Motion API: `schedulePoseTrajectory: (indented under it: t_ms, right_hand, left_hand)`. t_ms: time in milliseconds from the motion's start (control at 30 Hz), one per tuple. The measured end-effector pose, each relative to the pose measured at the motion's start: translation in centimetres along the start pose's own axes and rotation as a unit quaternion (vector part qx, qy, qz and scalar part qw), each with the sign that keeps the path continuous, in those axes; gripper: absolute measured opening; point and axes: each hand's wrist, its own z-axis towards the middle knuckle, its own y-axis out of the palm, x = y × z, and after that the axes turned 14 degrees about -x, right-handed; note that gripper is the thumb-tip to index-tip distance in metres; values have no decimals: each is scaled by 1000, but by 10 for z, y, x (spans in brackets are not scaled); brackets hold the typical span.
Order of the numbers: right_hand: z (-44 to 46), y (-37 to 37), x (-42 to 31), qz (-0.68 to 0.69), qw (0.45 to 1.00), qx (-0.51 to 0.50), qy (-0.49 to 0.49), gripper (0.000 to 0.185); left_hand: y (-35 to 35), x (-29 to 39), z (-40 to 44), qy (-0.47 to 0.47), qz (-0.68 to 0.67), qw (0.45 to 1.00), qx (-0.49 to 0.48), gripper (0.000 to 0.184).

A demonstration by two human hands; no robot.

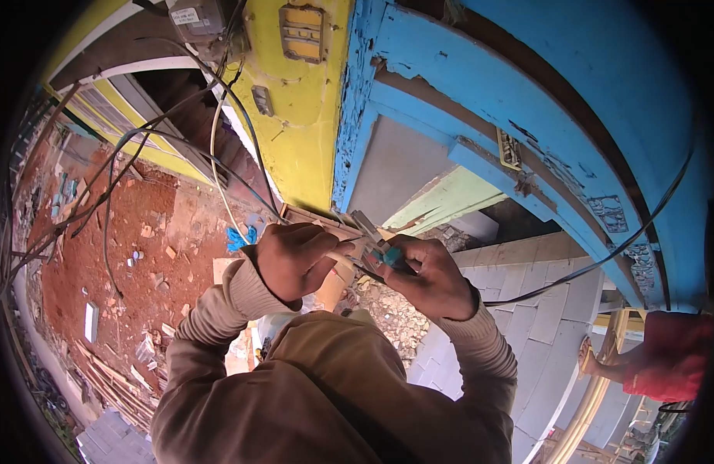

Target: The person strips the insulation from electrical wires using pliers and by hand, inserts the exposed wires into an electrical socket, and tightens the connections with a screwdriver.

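Observation:
My left hand (295,259) is closed on a cable (343,257), whose pale end part shows between my two hands. My right hand (430,277) grips a small teal-and-grey hand tool (392,257). Its grey part points up and left; its exact kind I cannot make out. The tool is at the cable, but whether it bites into it is unclear. From beside my right wrist a black cable (581,271) runs off to the right, up along the blue wall.
Loose cables (167,131) hang at the left from an electric meter (198,19) on the yellow wall (303,116). A blue beam (496,69) spans the upper right. Below lie red soil (163,224) and grey blocks (535,309). Another person's red garment (670,356) shows at right.

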Motion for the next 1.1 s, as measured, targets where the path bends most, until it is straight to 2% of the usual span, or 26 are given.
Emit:
schedulePoseTrajectory:
  t_ms: [33,133,267,367,400,433,467,567,667,733,867,933,1067,1100]
  right_hand:
    - [-4,-7,-6,-34,996,-50,69,19]
    - [-4,-6,-14,-97,993,-43,44,18]
    - [-6,-5,-4,-98,993,-42,57,15]
    - [-7,-7,-6,-84,988,-64,116,16]
    - [-6,-5,-4,-100,991,-40,85,14]
    - [-5,-4,-3,-115,992,-16,54,22]
    - [-5,-4,-3,-113,992,-14,56,22]
    - [-3,-7,-8,-148,987,-32,60,23]
    - [-2,-10,-13,-182,974,-80,106,15]
    - [-4,-8,-8,-71,990,-51,110,23]
    - [-13,-7,-2,17,987,-52,151,20]
    - [-17,-4,-20,107,973,-49,198,17]
    - [-25,6,-1,113,984,-9,134,17]
    - [-28,6,4,60,988,-8,142,17]
  left_hand:
    - [1,-1,-1,11,35,999,-11,18]
    - [1,1,0,24,88,995,-28,20]
    - [7,-1,0,41,162,985,-31,27]
    - [9,-2,0,52,201,977,-49,32]
    - [8,-3,0,54,200,977,-51,32]
    - [7,-3,1,73,210,973,-54,34]
    - [7,-3,1,91,219,970,-58,36]
    - [8,-4,-1,86,289,950,-83,28]
    - [10,-2,0,84,281,952,-91,28]
    - [9,-4,-1,93,282,950,-97,28]
    - [8,-11,-5,120,292,944,-93,26]
    - [7,-12,-7,118,286,946,-94,26]
    - [7,-9,-4,133,270,949,-95,26]
    - [8,-10,-3,138,266,949,-95,26]
